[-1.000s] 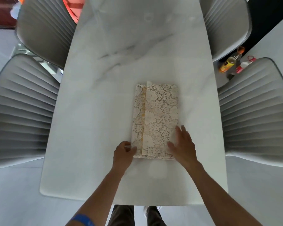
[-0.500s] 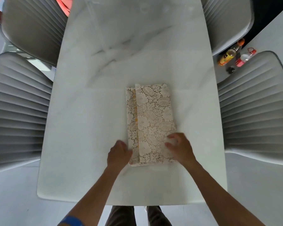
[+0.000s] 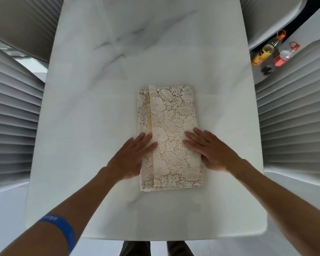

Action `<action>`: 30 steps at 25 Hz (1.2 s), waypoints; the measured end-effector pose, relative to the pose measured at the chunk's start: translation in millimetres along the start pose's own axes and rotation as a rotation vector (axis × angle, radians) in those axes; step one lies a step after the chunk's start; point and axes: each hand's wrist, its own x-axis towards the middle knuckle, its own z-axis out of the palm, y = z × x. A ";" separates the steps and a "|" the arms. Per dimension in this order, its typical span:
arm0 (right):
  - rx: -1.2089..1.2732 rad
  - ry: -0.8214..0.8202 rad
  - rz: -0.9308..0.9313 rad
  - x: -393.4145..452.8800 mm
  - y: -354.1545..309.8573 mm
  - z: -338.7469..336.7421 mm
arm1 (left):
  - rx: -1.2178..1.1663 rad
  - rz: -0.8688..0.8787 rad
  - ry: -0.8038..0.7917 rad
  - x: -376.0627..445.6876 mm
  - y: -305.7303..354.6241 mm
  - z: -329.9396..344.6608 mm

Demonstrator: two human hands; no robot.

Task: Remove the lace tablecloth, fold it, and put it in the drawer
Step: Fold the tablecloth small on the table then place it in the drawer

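Observation:
The cream lace tablecloth [image 3: 171, 115] lies folded into a narrow rectangle on the white marble table [image 3: 92, 111], with a thin yellow strip showing along its left fold. My left hand [image 3: 131, 157] lies flat on the cloth's left edge, fingers spread and pointing away from me. My right hand [image 3: 210, 150] rests flat on the cloth's right edge, fingers stretched toward the middle. Neither hand grips the fabric. No drawer is in sight.
Grey ribbed chairs stand on both sides: one at the left [image 3: 11, 115], one at the right [image 3: 294, 115], two more at the far corners. On the floor at the right stand a yellow bottle [image 3: 264, 52] and a clear bottle with a red cap [image 3: 286, 53].
Both hands have opened and slid up from the cloth's near corners to lie flat on its lower half. The camera has moved closer over the table.

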 end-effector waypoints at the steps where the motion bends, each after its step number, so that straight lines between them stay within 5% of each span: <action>1: -0.003 -0.045 -0.036 -3.3 7.5 -0.6 | -0.024 0.026 -0.012 -4.0 -4.9 1.3; 4: -0.090 -0.021 -0.088 -9.1 14.3 -0.6 | -0.019 0.085 -0.069 -5.4 -19.1 -3.2; 7: -0.115 0.067 -0.167 -14.7 -2.5 17.2 | 0.045 0.068 0.038 -7.8 -9.1 2.7; 14: 0.352 0.161 -0.090 -23.5 -21.7 15.1 | -0.117 0.051 0.210 -12.1 7.0 13.1; 17: 0.805 0.174 0.220 -18.7 -25.0 0.3 | -0.560 -0.113 0.309 -14.3 11.7 10.3; 20: 1.161 0.241 0.589 3.3 -25.3 -6.2 | -1.040 -0.538 0.385 1.0 17.7 -5.8; 24: 1.038 0.401 0.828 31.6 -32.3 -7.7 | -0.864 -0.764 0.434 20.2 26.1 -11.3; 30: 0.890 0.462 0.977 44.1 -47.4 -8.6 | -0.622 -0.853 0.523 29.6 32.7 -15.8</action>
